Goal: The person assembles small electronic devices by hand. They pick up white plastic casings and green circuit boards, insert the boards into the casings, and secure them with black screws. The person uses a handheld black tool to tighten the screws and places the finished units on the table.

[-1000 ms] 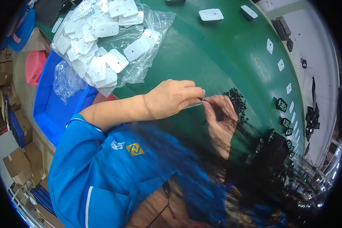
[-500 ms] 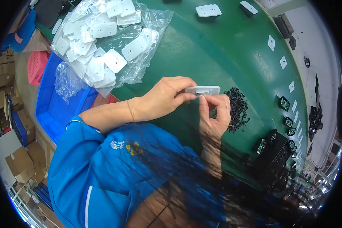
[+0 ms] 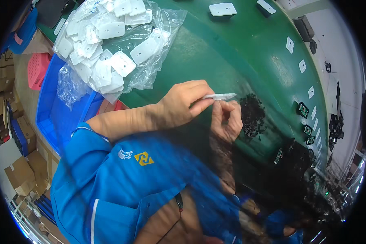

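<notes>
My left hand [image 3: 182, 101] pinches a thin white plastic cover [image 3: 226, 96] by its left end, thumb below and fingers above. The cover is held above the green table and shows nearly edge-on. Just under it, my right hand [image 3: 227, 122] has thumb and forefinger pressed together against its near side. Whatever those fingertips hold is hidden or too small to name. Right beside my right hand lies a heap of small black parts [image 3: 253, 116], partly blurred by strands of hair.
A clear plastic bag of white covers [image 3: 110, 67] lies at the far left, over a blue bin [image 3: 49, 118]. White covers [image 3: 223, 9] stand along the far edge of the green table [image 3: 199, 53]. Green circuit boards in black housings [image 3: 303, 110] line the right side, near a dark box.
The white cover has tilted from showing its inner face to nearly edge-on. My right hand has shifted slightly left and up, its fingers curled tighter. Hair now blurs the black heap.
</notes>
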